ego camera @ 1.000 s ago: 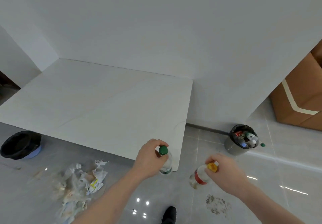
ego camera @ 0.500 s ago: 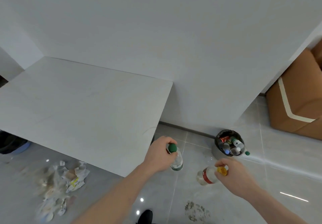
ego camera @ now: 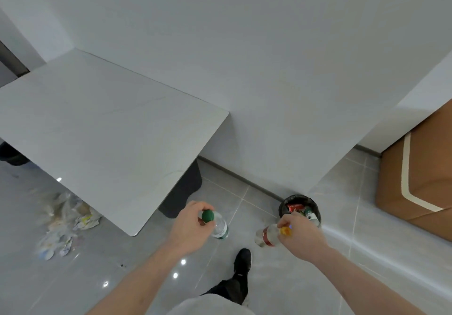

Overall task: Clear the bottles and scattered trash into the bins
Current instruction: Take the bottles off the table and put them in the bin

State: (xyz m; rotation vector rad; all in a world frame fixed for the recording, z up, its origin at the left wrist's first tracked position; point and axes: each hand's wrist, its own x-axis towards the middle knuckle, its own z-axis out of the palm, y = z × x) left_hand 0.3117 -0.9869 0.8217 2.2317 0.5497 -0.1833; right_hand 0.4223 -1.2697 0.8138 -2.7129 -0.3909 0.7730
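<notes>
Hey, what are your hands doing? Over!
Left hand grips green-capped bottle; right hand grips yellow-capped bottle. Bin just ahead, already holding bottles. Nothing in the way.

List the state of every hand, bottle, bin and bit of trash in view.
left hand: grips green-capped bottle by its neck
right hand: grips yellow-capped bottle, tilted
bin by the wall: holds bottles and a can, nearly full
scattered trash: on the floor
</notes>
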